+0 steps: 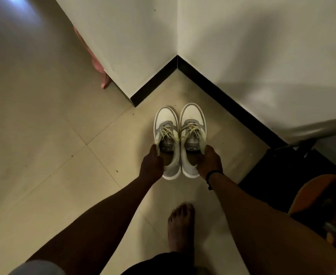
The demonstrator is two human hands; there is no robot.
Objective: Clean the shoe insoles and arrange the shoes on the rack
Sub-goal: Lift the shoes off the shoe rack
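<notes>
Gripping white-grey laced shoes (pixel 180 139), both hands (pixel 151 165).

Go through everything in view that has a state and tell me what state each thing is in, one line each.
left shoe: upright, laces loose, gripped at the collar, beside the other shoe
right shoe: upright, laces loose, gripped at the collar
left hand: fingers curled over the left shoe's collar
right hand: fingers curled over the right shoe's collar
insoles: cannot tell, hidden inside the shoes
bare foot: flat on the tiled floor
</notes>
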